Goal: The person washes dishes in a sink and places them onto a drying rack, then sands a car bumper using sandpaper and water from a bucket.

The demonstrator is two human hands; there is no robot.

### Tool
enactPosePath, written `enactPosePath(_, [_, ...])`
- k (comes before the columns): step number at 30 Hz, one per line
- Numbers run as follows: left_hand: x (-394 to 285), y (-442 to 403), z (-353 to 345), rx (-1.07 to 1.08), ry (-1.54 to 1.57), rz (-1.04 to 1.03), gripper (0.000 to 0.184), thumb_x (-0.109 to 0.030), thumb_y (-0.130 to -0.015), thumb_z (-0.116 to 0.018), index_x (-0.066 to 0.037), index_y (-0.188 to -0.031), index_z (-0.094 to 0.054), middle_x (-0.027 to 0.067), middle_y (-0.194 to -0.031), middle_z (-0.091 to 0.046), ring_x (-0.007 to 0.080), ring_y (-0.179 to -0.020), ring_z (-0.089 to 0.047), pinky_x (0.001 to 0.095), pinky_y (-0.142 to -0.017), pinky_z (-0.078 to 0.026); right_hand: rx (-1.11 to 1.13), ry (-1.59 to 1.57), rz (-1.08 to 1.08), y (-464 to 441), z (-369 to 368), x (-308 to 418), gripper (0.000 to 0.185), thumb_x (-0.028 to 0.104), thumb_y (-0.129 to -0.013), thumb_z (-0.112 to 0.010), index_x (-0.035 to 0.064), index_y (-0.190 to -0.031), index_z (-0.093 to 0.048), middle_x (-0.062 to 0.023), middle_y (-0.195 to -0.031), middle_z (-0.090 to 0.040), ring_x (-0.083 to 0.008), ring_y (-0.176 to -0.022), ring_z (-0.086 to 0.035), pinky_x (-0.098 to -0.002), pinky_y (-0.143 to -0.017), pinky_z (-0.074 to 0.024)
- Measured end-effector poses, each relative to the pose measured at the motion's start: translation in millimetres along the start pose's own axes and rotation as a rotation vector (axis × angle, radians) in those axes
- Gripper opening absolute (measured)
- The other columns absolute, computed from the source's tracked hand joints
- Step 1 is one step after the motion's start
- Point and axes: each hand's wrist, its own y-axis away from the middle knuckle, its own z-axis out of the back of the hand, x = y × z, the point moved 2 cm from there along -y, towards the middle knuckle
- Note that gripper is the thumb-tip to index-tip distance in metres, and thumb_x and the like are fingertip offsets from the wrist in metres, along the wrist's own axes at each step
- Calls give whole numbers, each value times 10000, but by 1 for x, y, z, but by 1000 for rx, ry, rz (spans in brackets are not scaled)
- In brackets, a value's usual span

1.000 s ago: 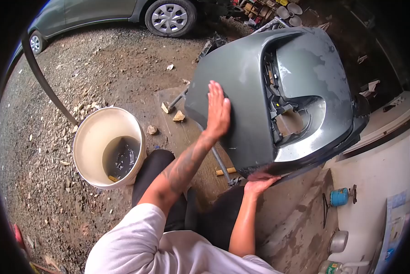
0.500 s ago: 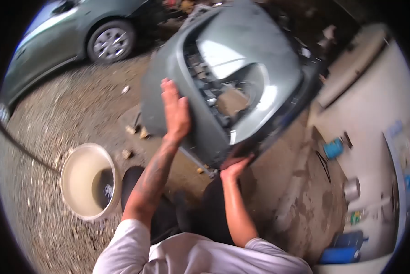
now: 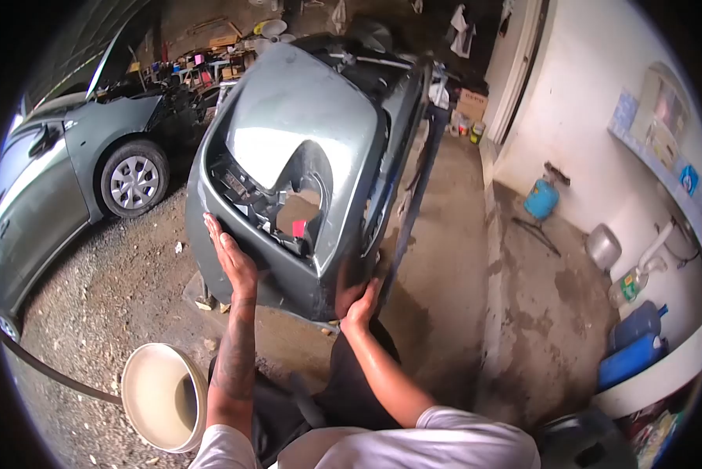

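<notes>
A grey-green car bumper (image 3: 288, 102) stands in front of me, with an opening holding dark plastic parts in its face. My left hand (image 3: 232, 254) lies against the bumper's lower left surface, fingers stretched and close together, holding nothing. At the bumper's near right corner, my right hand (image 3: 360, 305) rests with its palm and fingers against the edge; some fingertips are hard to make out. A white bucket (image 3: 144, 391) stands on the gravel at the lower left of my left arm.
A grey-green car (image 3: 62, 187) with its hood raised stands at the left. On the right are a white wall (image 3: 585, 102), a blue gas canister (image 3: 541, 198), a metal pot (image 3: 602, 247) and a blue container (image 3: 630, 361). Stones lie near the bumper's base.
The view has swung up and to the right, so the bumper and bucket appear lower and farther left. Both hands stay on the bumper.
</notes>
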Motion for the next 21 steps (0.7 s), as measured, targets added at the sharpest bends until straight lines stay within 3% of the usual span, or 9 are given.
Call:
enactPosePath(3, [-6, -2, 6, 68, 42, -72, 548, -296, -1009, -219, 77, -1408, -265, 207, -1494, -244, 285, -1407, -192, 356, -1145, -126, 13, 1, -44, -23, 35, -46, 407, 464, -963, -409, 107, -912, -596, 18, -848, -588, -96, -757, -548, -247, -643, -427])
enactPosePath(4, [-16, -5, 8, 68, 138, -57, 552, -306, -1010, -228, 79, -1404, -273, 212, -1481, -270, 285, -1393, -226, 362, -1142, -148, -51, -43, 17, -17, 28, -39, 401, 455, -964, -421, 137, -749, -536, 61, -708, -517, -64, -616, -469, -230, -528, -347])
enactPosePath(7, [-44, -28, 13, 75, 415, -58, 548, -326, -1012, -250, 85, -1360, -349, 214, -1395, -403, 291, -1314, -367, 393, -1115, -241, 85, 46, -99, -20, 38, -35, 516, 439, -971, -421, -19, -1167, -553, -79, -1144, -562, -163, -1060, -481, -306, -952, -349])
enactPosePath(8, [-47, -35, 19, 60, 399, -83, 524, -333, -1012, -256, 70, -1308, -414, 204, -1310, -488, 289, -1197, -487, 397, -1047, -356, 75, 36, -97, -15, 35, -23, 516, 439, -971, -421, -19, -1167, -553, -79, -1144, -562, -163, -1060, -481, -306, -952, -349])
enactPosePath(11, [-57, -55, 38, 111, 452, 101, 455, -319, -1008, -277, 2, -1264, -473, 128, -1018, -600, 202, -896, -587, 322, -796, -506, 167, 34, -103, -6, 38, -6, 440, 511, -949, -437, 101, -927, -596, 11, -818, -581, -77, -675, -520, -216, -613, -412])
enactPosePath(13, [-60, -61, 57, 169, 485, 145, 418, -313, -1003, -294, -31, -1225, -508, 45, -829, -550, 130, -731, -528, 263, -649, -481, 355, 356, -230, -11, 55, 0, 558, 509, -950, -429, -11, -1089, -574, -42, -938, -598, -110, -889, -565, -267, -783, -482])
enactPosePath(14, [-64, -62, 65, 87, 469, 238, 375, -316, -995, -326, -73, -1171, -550, 0, -751, -492, 84, -632, -457, 216, -548, -410, 362, 435, -200, -17, 67, 0, 541, 517, -937, -458, -1, -1001, -602, -17, -824, -588, -86, -749, -581, -253, -652, -513])
enactPosePath(17, [-45, -43, 112, 95, 383, 415, 316, -342, -968, -413, -112, -1114, -573, -31, -716, -442, 55, -600, -404, 191, -517, -323, 208, 351, 37, -38, 96, 44, 343, 299, -897, -629, -25, -1010, -632, -121, -910, -660, -151, -736, -643, -296, -667, -558])
enactPosePath(21, [-19, 51, 163, 203, 34, 619, 436, -249, -784, -672, -142, -1176, -515, -4, -909, -429, 96, -744, -403, 236, -619, -352, -266, 417, 153, -143, 179, 27, 181, 174, -913, -523, 29, -962, -621, -15, -713, -558, -85, -622, -537, -242, -565, -489])
